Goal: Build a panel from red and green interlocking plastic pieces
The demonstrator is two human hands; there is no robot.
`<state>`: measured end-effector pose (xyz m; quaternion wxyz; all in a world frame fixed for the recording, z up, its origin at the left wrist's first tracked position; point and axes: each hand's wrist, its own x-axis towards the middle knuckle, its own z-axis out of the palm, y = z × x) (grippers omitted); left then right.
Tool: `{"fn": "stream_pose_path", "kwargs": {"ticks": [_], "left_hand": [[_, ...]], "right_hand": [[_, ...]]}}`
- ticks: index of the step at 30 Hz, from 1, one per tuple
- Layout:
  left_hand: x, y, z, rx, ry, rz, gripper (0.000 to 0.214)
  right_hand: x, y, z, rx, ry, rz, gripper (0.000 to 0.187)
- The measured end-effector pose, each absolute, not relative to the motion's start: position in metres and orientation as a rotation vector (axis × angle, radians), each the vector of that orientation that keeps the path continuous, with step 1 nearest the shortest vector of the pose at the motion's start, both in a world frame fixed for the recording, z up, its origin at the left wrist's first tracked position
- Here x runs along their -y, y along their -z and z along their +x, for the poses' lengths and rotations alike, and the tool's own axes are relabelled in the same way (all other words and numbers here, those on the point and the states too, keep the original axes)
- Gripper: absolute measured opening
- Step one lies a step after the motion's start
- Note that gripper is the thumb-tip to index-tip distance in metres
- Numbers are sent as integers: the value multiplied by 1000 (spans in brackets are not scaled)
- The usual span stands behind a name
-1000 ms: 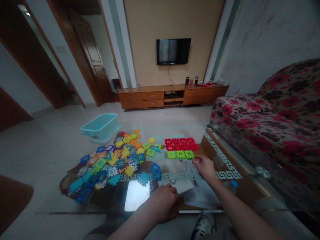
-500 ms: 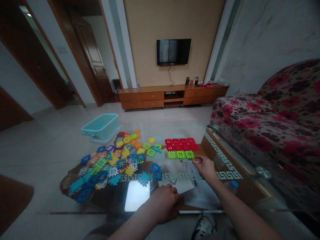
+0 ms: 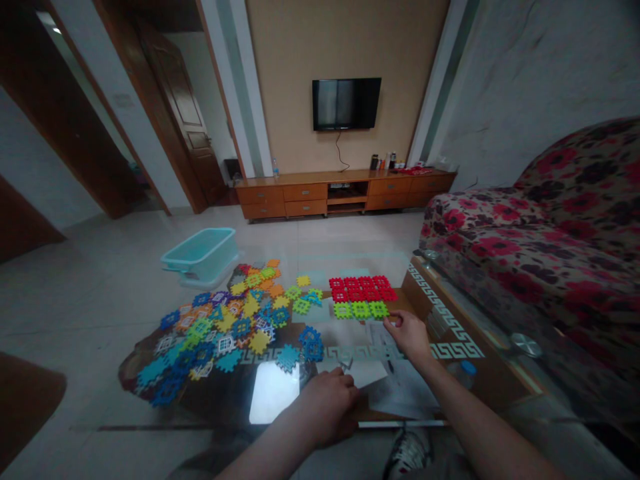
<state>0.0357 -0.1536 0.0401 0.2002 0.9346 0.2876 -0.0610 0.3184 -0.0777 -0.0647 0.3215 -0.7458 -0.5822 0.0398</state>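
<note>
My right hand (image 3: 410, 337) is drawn into a narrow pinch, its thumb and fingertips (image 3: 393, 320) close together just beside the right end of a row of lime-green interlocking plastic waffle tiles (image 3: 360, 309); I cannot tell whether it holds anything. That row lies against the near edge of a block of red interlocking plastic waffle tiles (image 3: 363, 288), at about my 12 o'clock on a glass-topped coffee table (image 3: 457, 333) with a white Greek-key border. My left hand (image 3: 330, 407) is curled, knuckles up, at about 12 o'clock close to my body, beside a sheet of white paper (image 3: 367, 373); its palm is hidden, so I cannot tell whether it holds anything. A small grey object (image 3: 345, 363), too small to make out, lies just beyond those fingers. At 10 to 11 o'clock spreads a loose heap of multicoloured plastic waffle tiles (image 3: 215, 333), with a stack of blue plastic waffle tiles (image 3: 311, 343) at its near right side. Farther off, a pale turquoise plastic tub (image 3: 200, 253) sits on the tiled floor at 11 o'clock, a low wooden TV cabinet (image 3: 345, 193) stands at 12 o'clock, and a red-flowered sofa (image 3: 500, 233) fills 2 o'clock.
</note>
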Motion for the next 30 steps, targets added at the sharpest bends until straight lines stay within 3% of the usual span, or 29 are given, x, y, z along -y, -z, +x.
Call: {"fn": "stream_pose_path", "kwargs": {"ticks": [30], "left_hand": [[152,-31,35,-780,115,2671,15]], "right_hand": [[77,66,319,1545,-132,-1958,34]]}}
